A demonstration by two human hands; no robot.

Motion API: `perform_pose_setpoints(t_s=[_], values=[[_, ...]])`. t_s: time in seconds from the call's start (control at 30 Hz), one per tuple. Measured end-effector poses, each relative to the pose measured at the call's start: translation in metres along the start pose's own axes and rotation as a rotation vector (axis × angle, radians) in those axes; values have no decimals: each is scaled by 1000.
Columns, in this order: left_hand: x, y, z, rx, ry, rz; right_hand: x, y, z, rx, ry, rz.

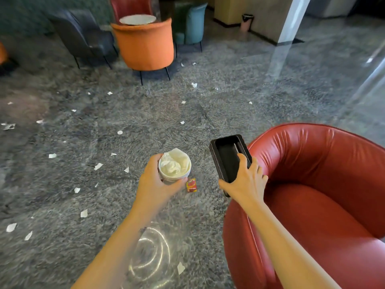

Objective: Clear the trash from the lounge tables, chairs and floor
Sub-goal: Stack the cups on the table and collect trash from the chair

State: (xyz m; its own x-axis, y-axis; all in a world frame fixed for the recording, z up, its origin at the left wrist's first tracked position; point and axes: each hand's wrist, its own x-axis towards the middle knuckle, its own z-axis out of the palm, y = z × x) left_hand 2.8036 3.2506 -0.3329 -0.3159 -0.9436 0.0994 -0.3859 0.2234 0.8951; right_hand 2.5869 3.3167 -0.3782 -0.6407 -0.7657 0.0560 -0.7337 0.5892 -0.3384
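Both hands are occupied and held apart in the lower middle of the frame. By the left hand a white paper cup is gripped round its side, upright, with crumpled tissue stuffed into its mouth. By the right hand a black rectangular tray is clasped at its near end, thumb on one rim and fingers curled over the other. Its hollow is turned up and its long axis runs up the frame, away from the person.

Between the two hands, on the carpet, a small red packet is seen. It lies just below and right of the cup, with its long axis running roughly up and down the frame. In the frame it is closer to the left hand than to the right. Since neither hand is free, it is judged that one load must be set down or shifted before the packet can be taken.

Yellow print is visible on the packet, but no word can be read, and no brand is legible on cup or tray.

Torn paper scraps are scattered over the carpet to the left and above. A red leather armchair fills the lower right. An orange chair and a round table stand at upper centre, and a small waste bin at upper right, well apart from the hands
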Motion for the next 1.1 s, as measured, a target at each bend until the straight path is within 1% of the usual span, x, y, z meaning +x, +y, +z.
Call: perform_pose_setpoints(t_s=[0.1,0.2,0.4,0.6,0.8,0.93,1.1], values=[[32,4,-17,13,42,0,31,-24,-10,6,-16,-37],[76,4,-29,6,48,1,69,-49,-14,-13,-8,-50],[209,-14,-36,20,45,21,173,-100,12,15,5,-60],[399,-27,-36,48,34,63,337,-171,41,69,0,-47],[580,-2,-43,88,8,117,503,-240,30,59,25,-93],[692,0,-33,98,-5,134,611,-269,29,67,71,-98],[850,-13,3,90,-28,185,766,-290,45,38,109,-57]])
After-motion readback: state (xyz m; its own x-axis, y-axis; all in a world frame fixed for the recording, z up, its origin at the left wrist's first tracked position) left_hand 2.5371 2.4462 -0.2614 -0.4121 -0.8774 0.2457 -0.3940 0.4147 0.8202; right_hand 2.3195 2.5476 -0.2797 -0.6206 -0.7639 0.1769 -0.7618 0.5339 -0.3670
